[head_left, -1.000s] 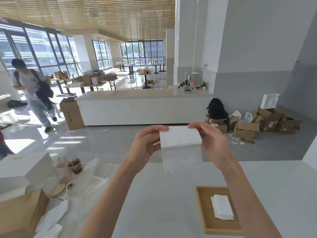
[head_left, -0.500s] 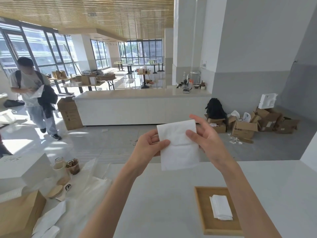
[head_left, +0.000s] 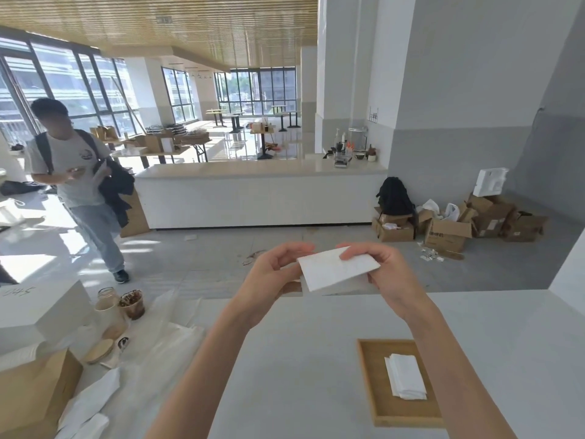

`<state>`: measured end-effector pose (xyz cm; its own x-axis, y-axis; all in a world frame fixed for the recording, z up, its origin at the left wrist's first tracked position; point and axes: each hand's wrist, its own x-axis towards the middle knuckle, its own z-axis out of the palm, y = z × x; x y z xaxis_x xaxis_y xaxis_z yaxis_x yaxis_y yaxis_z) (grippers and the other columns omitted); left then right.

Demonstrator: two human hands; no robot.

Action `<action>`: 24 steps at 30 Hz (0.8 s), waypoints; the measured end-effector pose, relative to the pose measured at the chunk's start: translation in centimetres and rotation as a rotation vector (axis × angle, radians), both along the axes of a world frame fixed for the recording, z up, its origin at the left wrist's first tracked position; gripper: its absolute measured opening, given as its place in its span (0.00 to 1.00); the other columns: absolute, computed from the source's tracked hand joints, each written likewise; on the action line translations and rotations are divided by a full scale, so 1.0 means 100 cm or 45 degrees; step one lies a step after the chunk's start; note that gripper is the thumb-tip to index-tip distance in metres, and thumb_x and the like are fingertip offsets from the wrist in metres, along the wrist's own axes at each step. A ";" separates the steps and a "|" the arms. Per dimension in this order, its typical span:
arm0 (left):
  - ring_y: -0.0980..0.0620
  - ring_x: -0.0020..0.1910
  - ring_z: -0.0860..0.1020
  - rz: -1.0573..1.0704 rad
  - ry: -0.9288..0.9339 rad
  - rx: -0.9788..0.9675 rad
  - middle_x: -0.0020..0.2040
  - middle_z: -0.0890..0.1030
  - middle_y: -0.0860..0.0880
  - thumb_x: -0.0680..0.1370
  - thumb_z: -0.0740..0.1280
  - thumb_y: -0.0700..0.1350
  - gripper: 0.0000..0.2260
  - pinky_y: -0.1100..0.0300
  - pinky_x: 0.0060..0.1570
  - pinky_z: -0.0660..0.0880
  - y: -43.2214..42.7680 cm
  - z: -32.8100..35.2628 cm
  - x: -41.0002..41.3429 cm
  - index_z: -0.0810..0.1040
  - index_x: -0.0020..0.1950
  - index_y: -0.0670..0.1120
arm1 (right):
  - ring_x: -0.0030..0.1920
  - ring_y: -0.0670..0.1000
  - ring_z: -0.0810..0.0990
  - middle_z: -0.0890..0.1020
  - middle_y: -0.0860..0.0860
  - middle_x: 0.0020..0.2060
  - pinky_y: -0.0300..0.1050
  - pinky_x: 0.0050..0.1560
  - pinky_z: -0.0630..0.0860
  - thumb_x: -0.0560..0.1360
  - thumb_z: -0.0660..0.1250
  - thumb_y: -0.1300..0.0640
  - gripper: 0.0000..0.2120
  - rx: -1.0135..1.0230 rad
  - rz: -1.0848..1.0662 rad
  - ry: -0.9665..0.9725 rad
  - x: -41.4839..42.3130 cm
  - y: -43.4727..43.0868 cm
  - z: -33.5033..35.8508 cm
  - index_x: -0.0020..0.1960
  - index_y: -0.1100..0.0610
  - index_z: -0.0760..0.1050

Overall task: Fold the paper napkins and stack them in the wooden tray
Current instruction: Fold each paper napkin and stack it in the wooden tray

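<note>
Your smooth white table (head_left: pixel 300 359) fills the lower half of the view, flat and matte. At nine o'clock on it sits a plain white box (head_left: pixel 41 312) with square edges, and at seven o'clock a brown cardboard box (head_left: pixel 31 394), with crinkled clear plastic wrap (head_left: pixel 164 337) spread between them and your arms.

The wooden tray (head_left: pixel 375 391) lies at five o'clock, a shallow rectangle of pale wood with a low raised rim. Your right forearm crosses just over its right side.

Your left hand (head_left: pixel 269 280) and right hand (head_left: pixel 392 277) are raised above the table's far edge at twelve o'clock. Each pinches one end of the napkin (head_left: pixel 332 270), with the fingers curled behind it. It is soft white paper, doubled into a slanted rectangle with a crisp front edge, its lower layer showing beneath.

Inside the tray, toward its right, rests a small stack of folded napkins (head_left: pixel 405 378), a narrow white oblong with slightly uneven edges.

At nine o'clock, near the white box, stand a clear glass jar (head_left: pixel 106 296) and a clear cup (head_left: pixel 133 304) holding something brown. A round wooden lid (head_left: pixel 99 350) lies flat close by.
</note>
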<state>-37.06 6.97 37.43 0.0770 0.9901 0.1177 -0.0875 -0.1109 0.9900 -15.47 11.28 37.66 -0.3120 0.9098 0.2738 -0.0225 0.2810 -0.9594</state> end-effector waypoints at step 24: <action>0.47 0.49 0.83 -0.012 0.038 -0.038 0.56 0.85 0.42 0.79 0.68 0.36 0.15 0.53 0.51 0.82 0.013 0.000 0.014 0.79 0.63 0.48 | 0.48 0.48 0.83 0.87 0.51 0.49 0.41 0.44 0.80 0.79 0.68 0.58 0.19 -0.083 -0.098 -0.095 0.016 0.008 -0.011 0.68 0.45 0.73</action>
